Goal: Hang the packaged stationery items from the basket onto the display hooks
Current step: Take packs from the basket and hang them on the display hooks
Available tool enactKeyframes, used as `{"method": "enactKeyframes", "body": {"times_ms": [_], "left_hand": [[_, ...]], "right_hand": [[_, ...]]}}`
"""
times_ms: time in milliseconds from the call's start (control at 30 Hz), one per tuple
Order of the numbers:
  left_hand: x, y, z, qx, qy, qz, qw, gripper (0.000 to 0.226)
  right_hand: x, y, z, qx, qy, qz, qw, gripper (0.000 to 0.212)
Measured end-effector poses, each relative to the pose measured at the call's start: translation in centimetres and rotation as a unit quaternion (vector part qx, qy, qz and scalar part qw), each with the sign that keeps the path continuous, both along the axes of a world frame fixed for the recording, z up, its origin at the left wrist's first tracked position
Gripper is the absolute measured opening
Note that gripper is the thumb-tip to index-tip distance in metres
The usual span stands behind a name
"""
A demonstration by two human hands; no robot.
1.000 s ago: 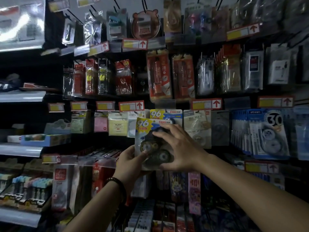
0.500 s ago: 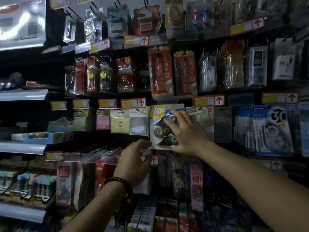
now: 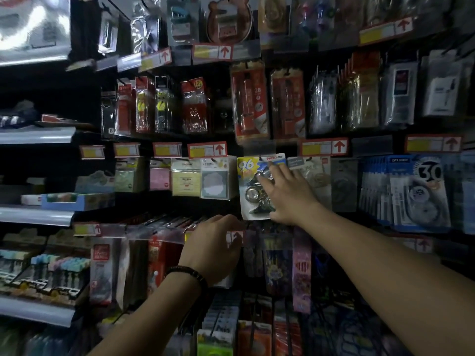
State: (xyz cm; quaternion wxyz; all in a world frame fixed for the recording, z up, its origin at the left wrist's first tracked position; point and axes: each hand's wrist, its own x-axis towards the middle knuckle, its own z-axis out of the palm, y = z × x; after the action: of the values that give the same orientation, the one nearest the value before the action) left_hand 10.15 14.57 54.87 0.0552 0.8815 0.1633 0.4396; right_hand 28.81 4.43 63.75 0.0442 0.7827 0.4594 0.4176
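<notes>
A correction-tape pack with a yellow "96" on its card hangs on a display hook in the middle row of the wall. My right hand lies flat against the pack's front with its fingers spread and fairly straight. My left hand, with a dark bead bracelet at the wrist, hovers lower left of the pack in front of the price-tag rail, fingers loosely curled and holding nothing. The basket is out of view.
Sticky-note packs hang left of the pack and blue "30" tape packs to the right. Pencil-lead packs fill the row above. Grey shelves jut out at the left. More hanging packs sit below.
The pack went from both hands up onto the hook. My left hand let go and dropped lower. My right hand moved from gripping the pack to lying flat on it.
</notes>
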Motion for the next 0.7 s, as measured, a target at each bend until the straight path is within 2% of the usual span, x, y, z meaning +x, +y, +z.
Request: {"method": "enactKeyframes", "body": {"times_ms": [233, 367, 500, 700], "left_hand": [[-2.3, -1.0, -2.9, 0.037, 0.067, 0.029, 0.997, 0.025], [-3.7, -2.1, -7.4, 0.009, 0.116, 0.024, 0.993, 0.029], [-5.2, -3.4, -15.1, -0.033, 0.196, 0.018, 0.98, 0.029], [-8.8, -4.9, -30.0, -0.138, 0.37, 0.019, 0.918, 0.032]], "right_hand": [[-1.3, -1.0, -1.4, 0.018, 0.063, 0.051, 0.997, 0.077], [-3.1, -3.2, -5.8, 0.05, 0.092, 0.121, 0.987, 0.058], [-4.9, -5.5, -14.1, 0.073, 0.139, 0.223, 0.962, 0.042], [-6.0, -9.0, -30.5, -0.05, 0.253, 0.223, 0.94, 0.04]]}}
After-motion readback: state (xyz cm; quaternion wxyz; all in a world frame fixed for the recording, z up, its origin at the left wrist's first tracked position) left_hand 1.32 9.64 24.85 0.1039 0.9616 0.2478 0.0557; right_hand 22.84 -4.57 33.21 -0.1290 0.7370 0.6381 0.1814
